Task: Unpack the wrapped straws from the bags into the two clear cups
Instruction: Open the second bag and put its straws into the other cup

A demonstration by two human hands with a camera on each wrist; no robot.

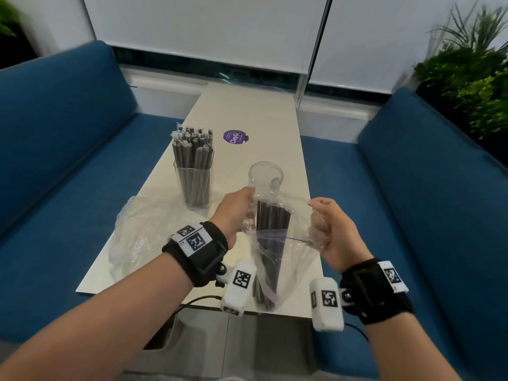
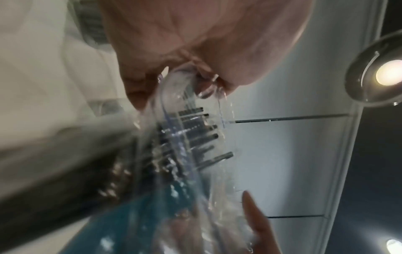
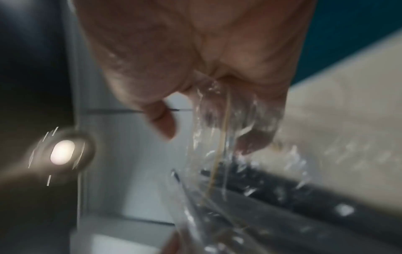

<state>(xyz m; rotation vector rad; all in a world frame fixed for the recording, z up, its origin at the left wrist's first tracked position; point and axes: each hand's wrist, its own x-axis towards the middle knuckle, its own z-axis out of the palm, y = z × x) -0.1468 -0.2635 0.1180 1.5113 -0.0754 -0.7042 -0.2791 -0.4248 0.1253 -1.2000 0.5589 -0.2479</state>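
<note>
A clear plastic bag [image 1: 288, 259] of dark wrapped straws [image 1: 270, 229] hangs upright between my hands above the table's near edge. My left hand [image 1: 236, 207] pinches the bag's left mouth edge [image 2: 185, 80]. My right hand [image 1: 327, 224] grips the bunched right edge [image 3: 219, 110], so the mouth is pulled apart. The straw tips [image 2: 202, 132] show inside the plastic. Just behind the bag stands an empty clear cup [image 1: 266, 176]. Further left, a second clear cup [image 1: 193, 185] is packed with grey wrapped straws [image 1: 192, 149].
An empty crumpled clear bag [image 1: 137, 232] lies on the white table [image 1: 258, 116] at the near left. A purple round sticker [image 1: 235, 136] sits mid-table. Blue sofas [image 1: 60, 149] flank the table on both sides, with plants [image 1: 467, 78] at the far right.
</note>
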